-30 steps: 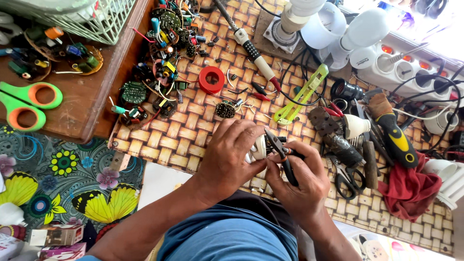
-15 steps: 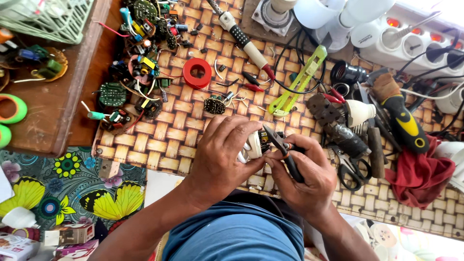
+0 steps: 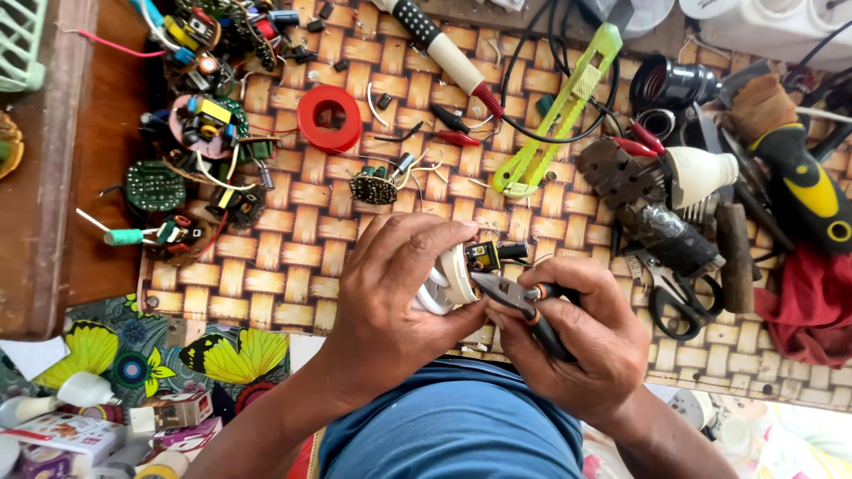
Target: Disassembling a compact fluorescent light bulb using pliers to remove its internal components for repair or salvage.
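Note:
My left hand (image 3: 399,302) grips a white lamp base (image 3: 451,277) with a small circuit board (image 3: 486,255) showing at its open end. My right hand (image 3: 581,341) holds black-handled pliers (image 3: 524,306), and their jaws touch the edge of the lamp base beside the board. Both hands are low in the middle of the view, over the near edge of a woven mat (image 3: 293,257).
On the mat lie a red tape roll (image 3: 329,118), a lime-green utility knife (image 3: 559,111), a soldering iron (image 3: 448,58), several loose circuit boards (image 3: 200,124), black scissors (image 3: 670,297), a white bulb (image 3: 701,175), a yellow-and-black tool (image 3: 808,195) and a red cloth (image 3: 812,302). A brown wooden surface (image 3: 102,151) lies left.
The view has closed in on the hands and shifted, so the table things slid up and left. Both hands keep their grip; the pliers' jaws stay at the lamp base.

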